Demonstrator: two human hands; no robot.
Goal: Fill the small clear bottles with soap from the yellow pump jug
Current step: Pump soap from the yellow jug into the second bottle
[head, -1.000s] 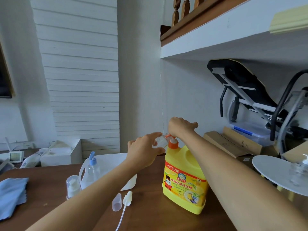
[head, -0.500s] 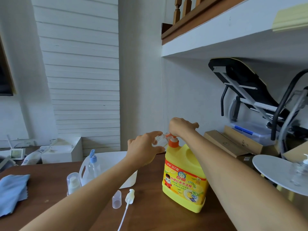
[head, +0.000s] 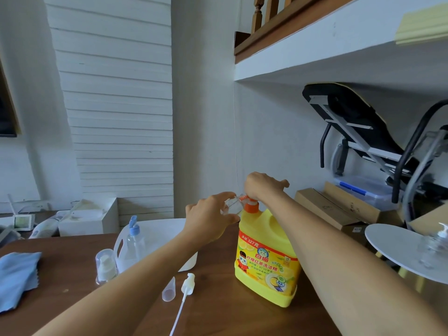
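Note:
The yellow pump jug (head: 266,258) with an orange collar stands upright on the brown table (head: 218,306). My right hand (head: 263,186) lies on top of its pump head. My left hand (head: 211,219) holds a small clear bottle (head: 231,206) tilted against the pump's spout. A loose white pump top with a long tube (head: 186,289) and a clear cap (head: 169,288) lie on the table in front. Another small clear bottle with a pump (head: 436,241) stands on a white round tray (head: 400,248) at the right.
A capped small pump bottle (head: 105,266) and a clear jug with a blue top (head: 132,243) stand left of a white tub (head: 167,229). A blue cloth (head: 17,277) lies at the far left. Cardboard boxes (head: 327,209) and exercise equipment (head: 363,132) fill the right.
Both hands stay at the jug's pump. My right hand has sunk slightly on the pump head; the view has shifted a little.

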